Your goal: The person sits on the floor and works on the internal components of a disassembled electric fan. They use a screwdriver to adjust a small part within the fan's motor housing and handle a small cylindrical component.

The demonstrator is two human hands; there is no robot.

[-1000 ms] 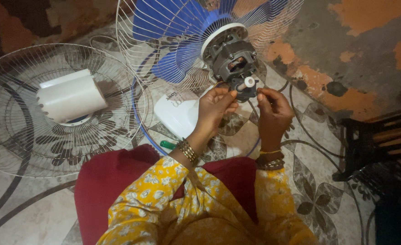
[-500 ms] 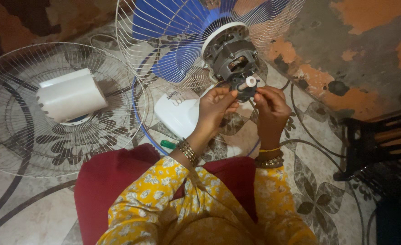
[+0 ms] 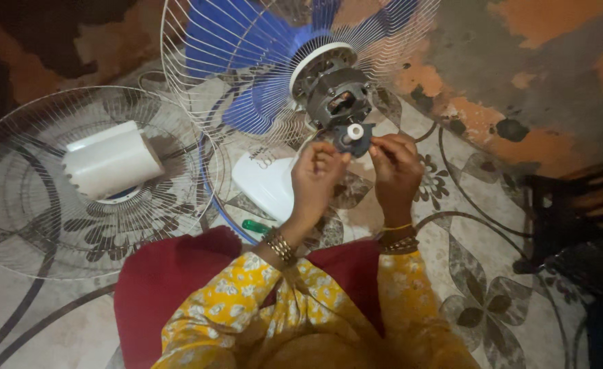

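Observation:
A fan with blue blades (image 3: 236,48) inside a white wire guard (image 3: 199,75) lies on the floor, its bare motor (image 3: 339,96) facing me. At the motor's rear sits a small dark part with a white knob (image 3: 354,132). My left hand (image 3: 316,174) pinches at that part from the left, fingers closed near its edge. From the right, my right hand (image 3: 394,167) grips the same part with fingertips together. Thin wires run between my hands and the motor.
A second wire guard (image 3: 49,225) lies at left with a white motor cover (image 3: 110,160) on it. A white fan base (image 3: 267,184) and a green-handled screwdriver (image 3: 255,226) lie by my knees. A dark stand (image 3: 575,212) is at right; a cable (image 3: 465,219) curves over patterned floor.
Both hands have stayed at the small part behind the motor, shifting only slightly; the fingers have drawn a little closer to the white knob.

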